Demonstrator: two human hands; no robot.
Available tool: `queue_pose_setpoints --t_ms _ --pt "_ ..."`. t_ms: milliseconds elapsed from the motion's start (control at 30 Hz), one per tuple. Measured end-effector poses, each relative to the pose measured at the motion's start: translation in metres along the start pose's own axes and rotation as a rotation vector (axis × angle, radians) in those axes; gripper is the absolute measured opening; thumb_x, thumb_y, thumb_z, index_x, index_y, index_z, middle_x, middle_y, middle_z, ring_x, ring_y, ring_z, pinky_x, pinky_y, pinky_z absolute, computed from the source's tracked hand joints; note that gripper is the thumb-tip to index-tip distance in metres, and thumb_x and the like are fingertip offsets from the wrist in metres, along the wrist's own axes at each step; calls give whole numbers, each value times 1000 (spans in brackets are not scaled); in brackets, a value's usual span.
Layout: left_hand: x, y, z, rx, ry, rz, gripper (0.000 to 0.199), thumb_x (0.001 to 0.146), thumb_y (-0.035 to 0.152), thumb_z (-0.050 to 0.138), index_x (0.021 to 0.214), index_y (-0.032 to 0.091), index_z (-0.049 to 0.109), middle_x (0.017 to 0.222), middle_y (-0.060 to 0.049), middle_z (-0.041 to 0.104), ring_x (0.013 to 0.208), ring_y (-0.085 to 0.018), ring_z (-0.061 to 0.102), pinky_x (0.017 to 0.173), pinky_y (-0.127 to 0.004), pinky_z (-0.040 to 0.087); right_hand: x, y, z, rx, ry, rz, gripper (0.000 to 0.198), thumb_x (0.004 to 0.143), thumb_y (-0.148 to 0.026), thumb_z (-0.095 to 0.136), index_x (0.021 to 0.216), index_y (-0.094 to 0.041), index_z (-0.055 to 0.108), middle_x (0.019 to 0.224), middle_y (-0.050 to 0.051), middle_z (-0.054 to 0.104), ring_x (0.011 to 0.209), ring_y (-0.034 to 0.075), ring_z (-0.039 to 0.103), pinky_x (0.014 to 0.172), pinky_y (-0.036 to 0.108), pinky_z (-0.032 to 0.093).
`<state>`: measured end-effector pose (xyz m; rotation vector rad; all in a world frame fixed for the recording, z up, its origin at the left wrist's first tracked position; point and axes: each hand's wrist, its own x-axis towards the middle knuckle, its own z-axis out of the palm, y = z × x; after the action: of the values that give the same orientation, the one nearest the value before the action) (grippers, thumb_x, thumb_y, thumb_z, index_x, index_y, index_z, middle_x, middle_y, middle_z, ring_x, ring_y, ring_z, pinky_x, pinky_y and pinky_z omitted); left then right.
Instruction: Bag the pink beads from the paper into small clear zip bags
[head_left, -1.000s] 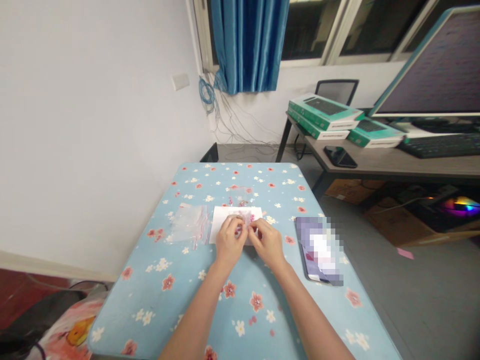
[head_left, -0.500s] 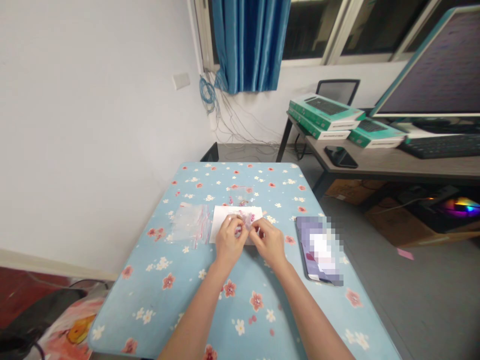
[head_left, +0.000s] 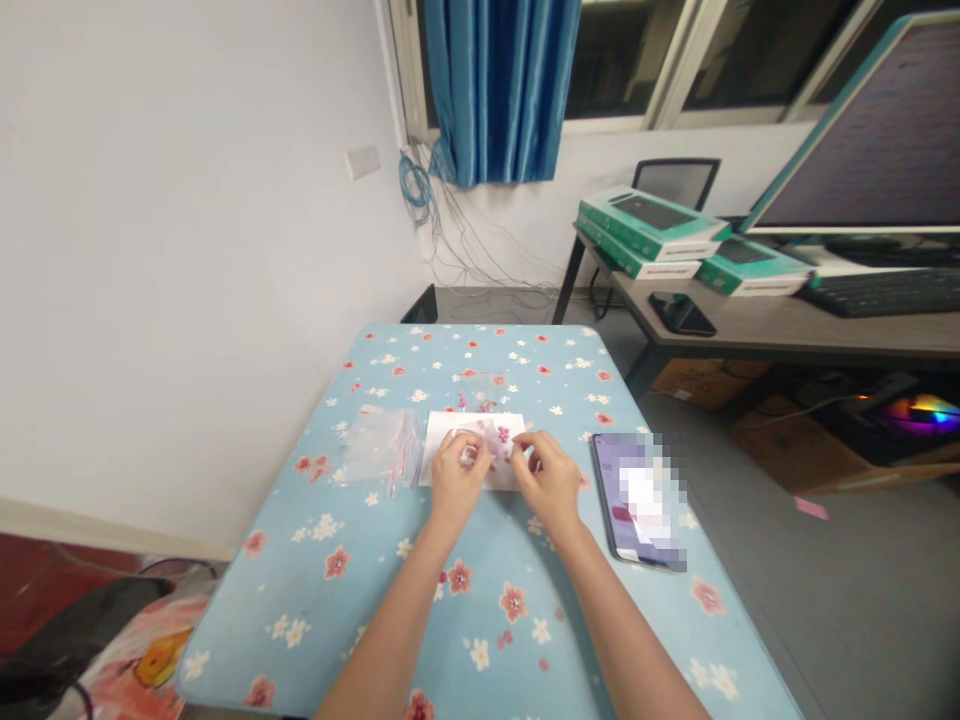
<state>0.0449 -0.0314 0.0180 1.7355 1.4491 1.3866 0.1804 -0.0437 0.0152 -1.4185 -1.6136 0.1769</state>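
A white sheet (head_left: 441, 430) lies on the flowered table, with small pink-red beads (head_left: 504, 434) on its right half. Over it, my left hand (head_left: 457, 475) has thumb and fingers pinched on a small clear plastic bag (head_left: 489, 436), which partly covers the sheet. My right hand (head_left: 549, 478) hovers at the sheet's right edge, its thumb and forefinger pressed together; whatever is between them is too small to make out. Just beyond the sheet lies another clear bag (head_left: 480, 384) with small reddish pieces in it.
Flat clear zip bags (head_left: 381, 445) lie left of the sheet. A phone (head_left: 637, 505) with its screen lit rests near the table's right edge. Farther right stands a desk (head_left: 780, 325) with keyboard boxes (head_left: 652, 225), a dark phone (head_left: 681, 313) and a monitor (head_left: 870, 130).
My right hand has moved a little to the right, away from my left hand, and more of the beads shows between them. My left hand stays almost in place.
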Motion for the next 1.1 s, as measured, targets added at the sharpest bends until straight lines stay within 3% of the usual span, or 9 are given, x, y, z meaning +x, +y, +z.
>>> queue_pose_setpoints --t_ms 100,200,400,633,833,967,1100 --pt "1 -3 0 13 33 -8 10 73 10 53 68 19 56 73 1 57 75 -14 56 71 -25 43 -1 -5 0 23 -15 -127 13 81 -22 50 90 -20 60 87 5 62 67 14 56 63 26 43" --pt "1 -6 0 44 43 -4 9 73 12 55 68 19 56 73 1 58 76 -15 56 72 -25 43 -2 -9 0 7 -40 -254 12 81 -24 53 87 -21 63 90 7 63 82 17 59 69 27 46" --pt "2 -5 -2 57 33 -10 9 73 12 55 68 19 57 73 0 59 76 -15 57 73 -26 43 -3 -8 3 -87 -143 -332 18 84 -26 52 95 -22 65 88 6 65 84 18 60 70 28 47" --pt "1 -1 -1 12 13 -15 7 74 13 55 68 18 57 75 -1 60 78 -15 56 73 -25 43 -3 -4 8 -241 -147 -271 18 86 -30 53 95 -21 65 87 5 66 84 17 61 66 25 43" --pt "2 -4 -1 6 -16 -63 7 75 16 56 70 18 60 74 0 61 77 -15 57 75 -26 43 -3 -6 8 -192 -173 -200 17 88 -27 49 88 -21 65 82 4 65 81 17 60 65 25 41" --pt "4 -11 0 -122 -20 -192 5 74 22 58 75 18 62 76 -1 61 70 -14 58 66 -25 48 0 -6 8 -6 -198 -11 18 86 -29 51 83 -20 65 79 3 64 70 15 58 63 25 40" --pt "7 -15 -1 -311 -3 -373 16 68 23 63 83 17 60 82 -1 59 61 -11 56 52 -21 49 5 0 8 226 -185 230 19 81 -34 56 78 -18 66 75 2 66 55 12 51 60 25 40"
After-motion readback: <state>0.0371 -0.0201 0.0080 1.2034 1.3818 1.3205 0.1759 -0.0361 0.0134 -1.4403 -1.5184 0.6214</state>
